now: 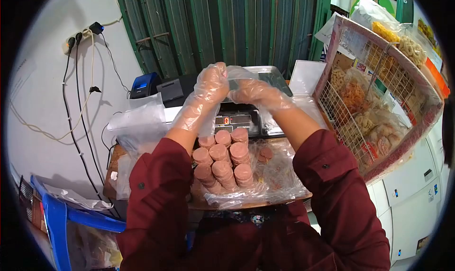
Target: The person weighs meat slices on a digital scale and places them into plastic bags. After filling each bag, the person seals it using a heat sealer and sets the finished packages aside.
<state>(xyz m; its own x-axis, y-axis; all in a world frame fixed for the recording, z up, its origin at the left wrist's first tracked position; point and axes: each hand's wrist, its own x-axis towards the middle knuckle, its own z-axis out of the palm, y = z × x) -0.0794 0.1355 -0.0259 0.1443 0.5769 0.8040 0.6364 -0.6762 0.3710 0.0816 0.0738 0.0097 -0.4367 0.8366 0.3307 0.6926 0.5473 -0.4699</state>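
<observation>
Both my hands wear loose clear plastic gloves and are raised close together over the digital scale (239,119). My left hand (214,83) is closed in a fist, its fingers curled at the top. Beside it, my right hand (253,91) bends inward with the fingers pinched. A thin sheet of clear plastic (238,73) stretches between the two hands, gripped by both; whether it is a bag or part of a glove I cannot tell. Below the hands stand several stacks of round pink meat slices (219,153) on plastic sheeting (279,181). A few loose slices (265,154) lie right of them.
A metal tray (265,72) sits behind the scale. At the left are a blue-black device (144,85) and white plastic bags (140,113). A wire-mesh rack (327,98) with bagged snacks stands at the right. Cables (71,112) hang down the wall above a blue chair (57,233).
</observation>
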